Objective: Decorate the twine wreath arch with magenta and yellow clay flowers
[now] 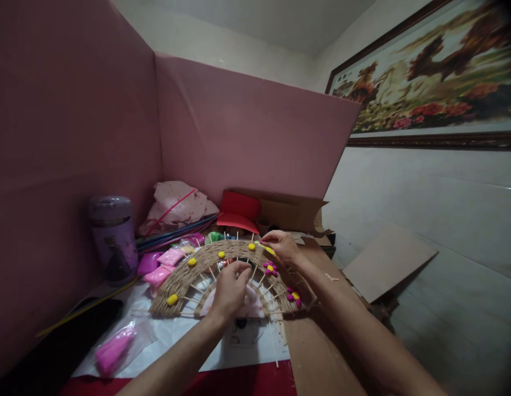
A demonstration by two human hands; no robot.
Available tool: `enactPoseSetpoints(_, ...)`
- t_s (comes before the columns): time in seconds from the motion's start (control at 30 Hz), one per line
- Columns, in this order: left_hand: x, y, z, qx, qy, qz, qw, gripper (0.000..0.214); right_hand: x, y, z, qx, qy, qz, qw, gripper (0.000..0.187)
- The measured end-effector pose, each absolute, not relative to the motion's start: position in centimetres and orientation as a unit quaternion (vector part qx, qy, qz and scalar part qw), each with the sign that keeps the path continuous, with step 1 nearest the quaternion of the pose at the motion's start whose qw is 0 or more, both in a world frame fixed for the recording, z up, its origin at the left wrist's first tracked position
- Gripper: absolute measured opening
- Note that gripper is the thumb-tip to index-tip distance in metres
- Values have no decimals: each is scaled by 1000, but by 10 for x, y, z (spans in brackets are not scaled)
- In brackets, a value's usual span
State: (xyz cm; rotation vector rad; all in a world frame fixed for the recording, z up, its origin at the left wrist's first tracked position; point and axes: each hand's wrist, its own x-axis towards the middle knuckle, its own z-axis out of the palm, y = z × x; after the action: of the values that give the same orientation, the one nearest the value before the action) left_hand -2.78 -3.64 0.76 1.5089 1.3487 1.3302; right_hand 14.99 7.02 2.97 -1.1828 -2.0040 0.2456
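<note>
A half-round fan (176, 280) of woven tan cord over thin wooden sticks lies in front of me. Yellow clay discs (192, 262) dot its band, and two on the right carry magenta petals, forming clay flowers (270, 268). My right hand (283, 247) is at the band's upper right edge, its thumb and forefinger pinched at a small magenta clay piece (262, 242). Over the fan's inner opening, my left hand (232, 289) has its fingers curled together; whatever they hold is too small to make out. It covers part of the pale inner half-circle (253, 302).
Packets of pink clay (159, 274) lie left of the fan, and another bagged pink lump (115, 349) is nearer. A purple tumbler (114, 239) stands at the left. Pink panels (247, 137) wall the back and left. Cardboard (321, 341) lies under my right arm.
</note>
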Motion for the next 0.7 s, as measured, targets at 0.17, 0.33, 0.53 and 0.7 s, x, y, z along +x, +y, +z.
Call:
enactPoseSetpoints(0.17,-18,-22,17,693,612,357,134,18,144,77,19,-452,-798,80,390,6)
enactPoseSetpoints(0.33,-17,-17,10,724,642,249,31,23,141,84,14,-448,-804,78,383,7)
enactPoseSetpoints(0.53,-22,-14,-9,738,631,240,-16,24,140,89,15,-433,-816,88,373,8)
enactPoseSetpoints(0.7,-24,-18,-19,765,599,232,-46,24,139,90,17,-424,-825,93,361,9)
